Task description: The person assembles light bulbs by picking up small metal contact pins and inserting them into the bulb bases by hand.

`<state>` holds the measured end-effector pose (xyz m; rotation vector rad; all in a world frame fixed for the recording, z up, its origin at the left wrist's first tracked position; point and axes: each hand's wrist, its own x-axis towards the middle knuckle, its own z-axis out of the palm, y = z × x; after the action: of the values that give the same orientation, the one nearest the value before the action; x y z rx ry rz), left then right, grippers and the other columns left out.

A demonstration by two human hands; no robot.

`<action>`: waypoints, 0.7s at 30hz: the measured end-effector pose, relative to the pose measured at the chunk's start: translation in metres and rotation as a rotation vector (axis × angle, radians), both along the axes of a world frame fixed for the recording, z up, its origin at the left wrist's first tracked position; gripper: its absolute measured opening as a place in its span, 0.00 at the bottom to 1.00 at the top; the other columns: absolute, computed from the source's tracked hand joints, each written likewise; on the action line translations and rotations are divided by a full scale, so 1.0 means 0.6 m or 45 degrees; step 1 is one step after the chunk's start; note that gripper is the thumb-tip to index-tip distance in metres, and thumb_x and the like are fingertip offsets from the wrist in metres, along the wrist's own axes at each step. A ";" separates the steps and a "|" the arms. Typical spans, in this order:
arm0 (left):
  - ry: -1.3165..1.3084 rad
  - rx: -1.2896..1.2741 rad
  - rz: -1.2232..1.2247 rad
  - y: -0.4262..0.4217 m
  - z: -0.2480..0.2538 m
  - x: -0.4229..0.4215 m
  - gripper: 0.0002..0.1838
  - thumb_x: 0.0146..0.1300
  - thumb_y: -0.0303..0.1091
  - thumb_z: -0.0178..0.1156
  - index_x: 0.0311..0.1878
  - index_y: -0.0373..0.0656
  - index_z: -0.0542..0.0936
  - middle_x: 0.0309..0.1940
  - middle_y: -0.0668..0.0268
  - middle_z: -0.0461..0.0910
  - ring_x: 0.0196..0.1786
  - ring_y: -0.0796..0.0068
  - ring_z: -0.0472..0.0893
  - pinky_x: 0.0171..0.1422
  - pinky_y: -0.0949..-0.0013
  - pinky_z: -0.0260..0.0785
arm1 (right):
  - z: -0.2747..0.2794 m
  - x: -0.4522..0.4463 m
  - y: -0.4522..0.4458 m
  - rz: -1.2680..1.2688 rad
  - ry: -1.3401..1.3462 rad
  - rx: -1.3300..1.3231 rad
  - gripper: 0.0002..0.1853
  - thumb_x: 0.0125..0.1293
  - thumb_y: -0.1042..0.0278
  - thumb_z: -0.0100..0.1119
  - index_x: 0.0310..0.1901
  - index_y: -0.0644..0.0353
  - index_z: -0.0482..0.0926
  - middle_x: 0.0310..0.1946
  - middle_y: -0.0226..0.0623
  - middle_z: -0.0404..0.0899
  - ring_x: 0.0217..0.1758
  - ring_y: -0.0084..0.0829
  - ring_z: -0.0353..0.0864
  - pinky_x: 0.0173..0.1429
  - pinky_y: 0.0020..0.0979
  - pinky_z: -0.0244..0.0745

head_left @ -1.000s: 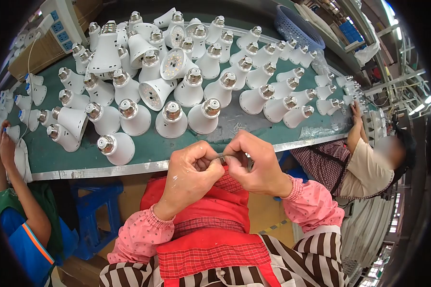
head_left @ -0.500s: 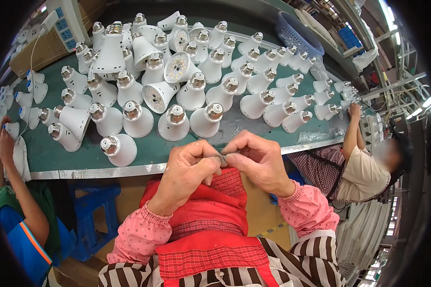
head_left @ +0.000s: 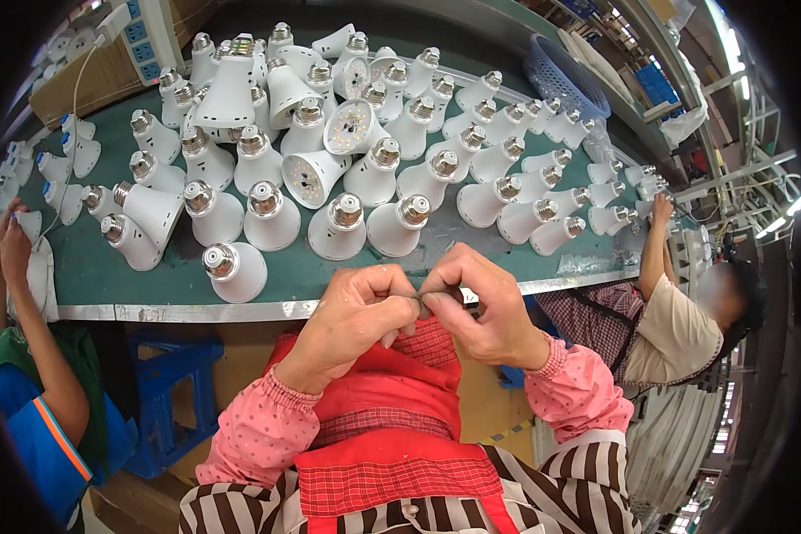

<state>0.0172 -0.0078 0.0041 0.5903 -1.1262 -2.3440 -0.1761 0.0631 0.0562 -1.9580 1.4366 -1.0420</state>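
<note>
My left hand (head_left: 362, 316) and my right hand (head_left: 482, 307) meet fingertip to fingertip over my red apron (head_left: 392, 383), just off the table's front edge. Both are closed in a pinch. Whatever sits between the fingertips is too small and too covered to name. Nearest beyond the hands, white bulb housings with silver screw caps stand upright: one bulb (head_left: 399, 228) just past the fingers, another bulb (head_left: 337, 229) to its left. A further bulb (head_left: 235, 272) stands close to the edge at the left.
Many more bulbs crowd the green table (head_left: 151, 287), some lying with LED discs (head_left: 350, 126) showing. A blue basket (head_left: 565, 78) and power strip (head_left: 141, 40) stand at the back. One co-worker (head_left: 676, 311) is at the right, another person's arm (head_left: 40, 347) at the left. A blue stool (head_left: 173, 400) is below.
The view has shifted slightly, so the bulbs appear a little further right. My hands stay together, with the right fingers now curled more tightly at the pinch.
</note>
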 end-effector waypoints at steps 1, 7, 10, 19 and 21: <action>0.004 -0.001 -0.007 -0.001 0.000 0.001 0.06 0.67 0.30 0.64 0.34 0.40 0.81 0.28 0.70 0.82 0.29 0.86 0.75 0.32 0.77 0.65 | -0.004 -0.002 -0.002 0.013 -0.002 -0.019 0.07 0.63 0.84 0.64 0.40 0.63 0.77 0.32 0.34 0.74 0.30 0.26 0.74 0.32 0.29 0.70; 0.023 0.024 0.006 0.002 0.000 0.001 0.05 0.66 0.27 0.63 0.33 0.40 0.80 0.28 0.73 0.80 0.28 0.88 0.72 0.30 0.77 0.63 | 0.003 0.008 -0.001 0.023 0.070 -0.029 0.09 0.61 0.84 0.65 0.40 0.64 0.76 0.33 0.38 0.74 0.30 0.33 0.77 0.34 0.33 0.72; -0.046 -0.030 0.070 0.008 -0.002 0.000 0.04 0.65 0.24 0.63 0.33 0.39 0.80 0.28 0.75 0.79 0.29 0.90 0.71 0.30 0.78 0.62 | 0.006 0.010 -0.010 0.125 0.466 -0.289 0.11 0.57 0.83 0.66 0.40 0.63 0.76 0.33 0.40 0.73 0.32 0.39 0.78 0.34 0.37 0.74; 0.011 -0.056 0.114 0.004 0.016 0.009 0.04 0.66 0.24 0.63 0.33 0.38 0.80 0.28 0.73 0.79 0.30 0.89 0.73 0.33 0.78 0.65 | 0.015 0.020 -0.001 0.046 0.254 -0.200 0.12 0.57 0.86 0.65 0.42 0.64 0.76 0.34 0.41 0.74 0.33 0.38 0.78 0.36 0.38 0.76; 0.087 0.000 0.057 0.003 0.011 0.010 0.04 0.66 0.25 0.64 0.34 0.38 0.81 0.28 0.72 0.80 0.30 0.87 0.74 0.33 0.77 0.66 | 0.014 0.023 0.003 0.008 0.075 -0.104 0.12 0.59 0.87 0.64 0.43 0.64 0.76 0.33 0.40 0.75 0.32 0.36 0.79 0.36 0.35 0.75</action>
<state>0.0234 -0.0060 0.0105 0.5262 -1.0718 -2.3084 -0.1623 0.0652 0.0644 -2.0652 1.4387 -1.0646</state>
